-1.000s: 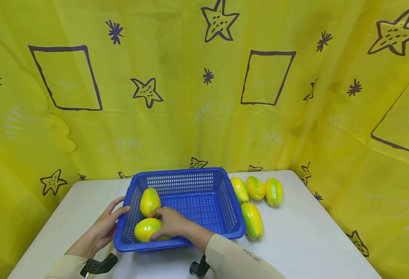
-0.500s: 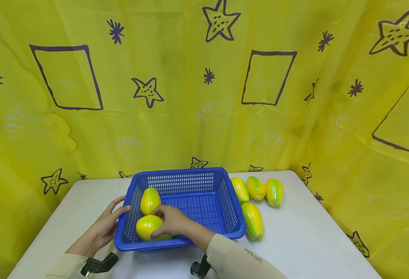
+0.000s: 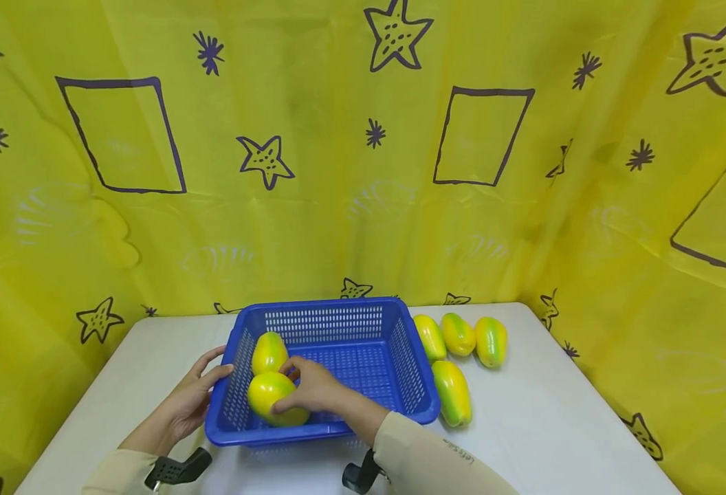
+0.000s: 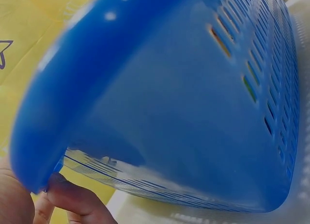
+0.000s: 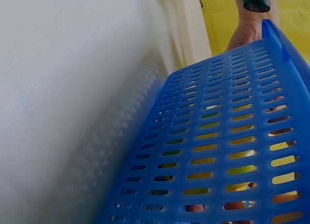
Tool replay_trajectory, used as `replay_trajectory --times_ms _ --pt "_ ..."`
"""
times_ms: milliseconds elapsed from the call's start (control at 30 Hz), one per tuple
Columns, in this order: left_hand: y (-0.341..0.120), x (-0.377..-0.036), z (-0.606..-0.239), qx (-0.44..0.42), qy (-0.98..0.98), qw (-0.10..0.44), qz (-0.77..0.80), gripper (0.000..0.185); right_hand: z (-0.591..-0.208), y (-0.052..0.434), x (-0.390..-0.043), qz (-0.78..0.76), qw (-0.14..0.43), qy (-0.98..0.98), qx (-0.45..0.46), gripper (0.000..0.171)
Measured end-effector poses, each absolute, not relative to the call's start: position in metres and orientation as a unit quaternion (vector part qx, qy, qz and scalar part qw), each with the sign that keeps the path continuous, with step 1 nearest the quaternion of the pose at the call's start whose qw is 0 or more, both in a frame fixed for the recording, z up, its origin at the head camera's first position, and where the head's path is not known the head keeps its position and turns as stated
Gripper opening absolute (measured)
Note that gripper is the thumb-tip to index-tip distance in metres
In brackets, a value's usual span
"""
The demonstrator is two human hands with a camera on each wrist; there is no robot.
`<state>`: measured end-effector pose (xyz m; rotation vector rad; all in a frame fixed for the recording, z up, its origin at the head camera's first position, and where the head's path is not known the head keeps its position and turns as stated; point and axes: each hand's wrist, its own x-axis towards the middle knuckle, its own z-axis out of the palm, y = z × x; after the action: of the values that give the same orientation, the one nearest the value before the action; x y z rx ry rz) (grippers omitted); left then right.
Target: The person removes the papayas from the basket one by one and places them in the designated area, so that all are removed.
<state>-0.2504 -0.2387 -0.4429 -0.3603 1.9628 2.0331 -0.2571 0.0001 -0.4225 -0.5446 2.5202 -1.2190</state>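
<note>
In the head view a blue plastic basket (image 3: 353, 375) stands on the white table. My left hand (image 3: 192, 395) grips its left rim; the left wrist view has the blue rim (image 4: 58, 98) between thumb and fingers. Inside the basket at the front left, my right hand (image 3: 316, 392) holds a yellow-green papaya (image 3: 270, 393) between thumb and fingers. A second papaya (image 3: 269, 353) lies just behind it by the left wall. In the right wrist view the slotted basket wall (image 5: 213, 136) covers most of the right hand and the fruit.
Several more papayas (image 3: 490, 342) lie on the white table (image 3: 555, 412) just right of the basket; the nearest one (image 3: 452, 392) is close to its right wall. A yellow curtain (image 3: 326, 227) with drawn stars hangs behind the table and along its sides.
The papaya in my right hand has shifted a little up and to the right, closer to the one behind it. My left hand stays on the rim.
</note>
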Motion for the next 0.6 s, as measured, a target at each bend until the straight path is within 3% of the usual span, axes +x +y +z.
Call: replay_trajectory --times_ms 600 --pt "-0.237 -0.25 -0.441 -0.126 0.69 0.14 0.699 0.08 -0.411 0.017 -0.261 -0.523 0.174 0.824 -0.13 0.052"
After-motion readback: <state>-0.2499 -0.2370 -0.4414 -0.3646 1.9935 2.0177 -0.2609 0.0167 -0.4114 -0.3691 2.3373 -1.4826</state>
